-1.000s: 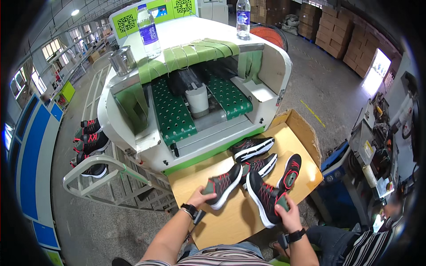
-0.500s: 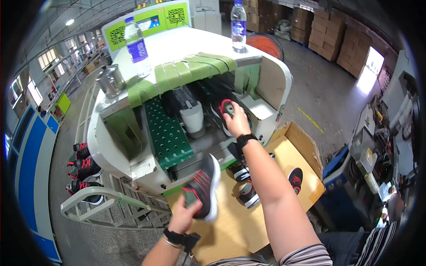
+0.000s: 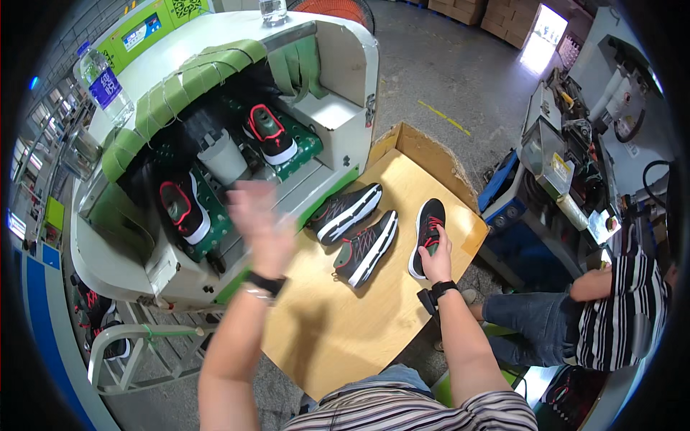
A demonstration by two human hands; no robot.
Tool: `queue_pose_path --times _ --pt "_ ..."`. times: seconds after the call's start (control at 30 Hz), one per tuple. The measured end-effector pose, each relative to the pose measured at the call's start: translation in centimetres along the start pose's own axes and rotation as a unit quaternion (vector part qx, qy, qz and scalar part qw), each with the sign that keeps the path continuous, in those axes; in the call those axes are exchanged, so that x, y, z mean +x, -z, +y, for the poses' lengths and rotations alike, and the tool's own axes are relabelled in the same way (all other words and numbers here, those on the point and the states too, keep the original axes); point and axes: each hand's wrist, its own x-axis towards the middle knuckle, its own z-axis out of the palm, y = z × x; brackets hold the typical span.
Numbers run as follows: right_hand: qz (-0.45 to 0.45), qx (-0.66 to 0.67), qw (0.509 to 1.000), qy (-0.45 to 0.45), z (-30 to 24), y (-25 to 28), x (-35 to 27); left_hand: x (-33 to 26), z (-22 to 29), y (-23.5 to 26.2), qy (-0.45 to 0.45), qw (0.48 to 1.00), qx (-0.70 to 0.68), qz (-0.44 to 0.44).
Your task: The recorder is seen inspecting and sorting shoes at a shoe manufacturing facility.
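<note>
Three black shoes lie on the wooden board (image 3: pixel 374 316). Right hand (image 3: pixel 435 260) grips the right-most shoe (image 3: pixel 427 233) by its heel; toe points away, long way up the board. Left hand (image 3: pixel 259 223) hangs open, blurred, holding nothing.

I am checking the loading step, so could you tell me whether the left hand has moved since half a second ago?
Yes. The left hand has risen empty from the wooden table toward the green-and-white machine.

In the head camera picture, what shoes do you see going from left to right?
Black-and-red shoe on the left green belt → black-and-red shoe on the right green belt → first tabletop shoe → second tabletop shoe → shoe under the right hand.
</note>
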Motion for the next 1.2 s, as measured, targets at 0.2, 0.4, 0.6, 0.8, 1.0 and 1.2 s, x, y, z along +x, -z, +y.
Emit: queue_pose_path --times 0.2,0.4,0.6,0.8,1.0,1.2 --pt "-0.077 0.001 0.997 0.005 -1.4 0.7 -10.2 -14.0 0.0 -11.0 0.416 0.862 0.117 -0.266" --pt "-0.039 0.015 0.997 -0.066 0.0 1.4 -13.5 -16.8 2.9 -10.6 0.326 0.887 0.007 -0.326" --pt "-0.092 0.029 0.994 -0.042 -1.5 0.9 -14.3 -19.5 3.1 -11.7 0.436 0.796 -0.341 -0.243" --pt "-0.136 0.004 0.991 0.002 -3.1 3.1 -17.1 -21.6 5.6 -3.6 0.398 0.857 -0.189 -0.269" --pt "-0.251 -0.010 0.959 0.133 -5.8 2.3 -19.3 -28.4 8.3 9.2 0.384 0.892 -0.002 -0.237" --pt "-0.320 0.008 0.930 0.179 -8.2 0.7 -20.2 -28.1 8.7 11.2 0.328 0.917 -0.056 -0.220"
